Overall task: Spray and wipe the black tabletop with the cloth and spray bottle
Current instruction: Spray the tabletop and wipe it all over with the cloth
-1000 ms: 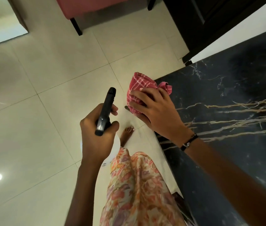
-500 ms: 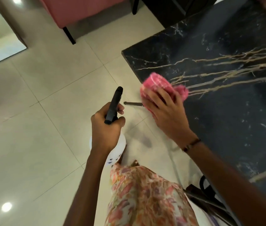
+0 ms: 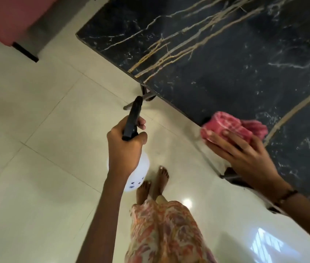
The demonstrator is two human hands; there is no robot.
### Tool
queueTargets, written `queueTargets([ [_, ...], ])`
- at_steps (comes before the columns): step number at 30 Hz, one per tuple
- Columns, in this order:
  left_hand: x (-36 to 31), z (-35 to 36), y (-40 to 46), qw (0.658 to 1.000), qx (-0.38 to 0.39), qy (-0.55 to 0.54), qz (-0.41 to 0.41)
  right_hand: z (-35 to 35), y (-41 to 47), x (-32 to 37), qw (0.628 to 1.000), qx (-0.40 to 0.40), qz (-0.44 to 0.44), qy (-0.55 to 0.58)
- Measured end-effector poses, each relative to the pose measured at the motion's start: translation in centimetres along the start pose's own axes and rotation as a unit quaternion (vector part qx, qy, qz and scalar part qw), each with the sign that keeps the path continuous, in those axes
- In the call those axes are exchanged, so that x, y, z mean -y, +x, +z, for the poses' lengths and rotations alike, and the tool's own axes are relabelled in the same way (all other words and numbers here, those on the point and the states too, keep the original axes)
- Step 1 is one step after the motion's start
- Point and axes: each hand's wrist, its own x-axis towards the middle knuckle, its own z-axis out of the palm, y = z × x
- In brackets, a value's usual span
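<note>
Standing barefoot on the pale glossy tiled floor (image 3: 42,114), the person is working along the near-left edge of the desk. At the far left, a red upholstered seat with a dark leg (image 3: 8,21) is sitting well apart from the work.

Moving right, the left hand (image 3: 126,147) is wrapping closed around the neck of the white translucent plastic spray bottle with a black trigger head (image 3: 133,118). The fingers are curling at the trigger while the nozzle is pointing toward the far desk corner. The bottle is hanging out over the floor, not over the desk. How full it is cannot be told; the rounded plastic body is probably slick, so the neck under the trigger head is the sure place to hold it.

Further right, the right hand (image 3: 245,156) is lying spread and flat, pressing the bunched pink and white checked cloth (image 3: 230,126) against the near edge of the black marble-patterned desk with gold veins (image 3: 226,63). Part of the cloth is overhanging the edge. Being soft and light, it is likely going to slide and unfold under a loose touch, so a broad palm over the bunch suits it better than a pinch.

A dark bracelet (image 3: 285,196) is circling the right wrist.
</note>
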Motion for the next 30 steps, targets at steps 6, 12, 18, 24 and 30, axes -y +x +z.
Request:
queueTargets([
  [6, 1.9, 2.0, -2.9, 0.997, 0.069, 0.013, -0.026, 0.4, -0.8, 1.3, 0.999, -0.024, 0.042, -0.01],
  [12, 2.1, 4.9, -4.9, 0.992, 0.116, 0.058, -0.008, 0.2, 7.1, 2.8, 0.995, -0.09, 0.014, -0.049],
  [18, 2.0, 7.7, -7.6, 0.987, 0.146, 0.066, 0.012, 3.3, -9.5, 0.3, 0.994, -0.071, 0.022, -0.076],
  [24, 3.4, 11.5, -11.5, 0.983, 0.169, 0.077, 0.009, 5.7, -26.4, -2.1, 0.994, -0.014, 0.086, -0.067],
  [30, 4.4, 17.1, -16.3, 0.98, 0.177, 0.088, -0.007, 6.7, -22.2, -0.9, 0.997, -0.039, 0.048, -0.054],
])
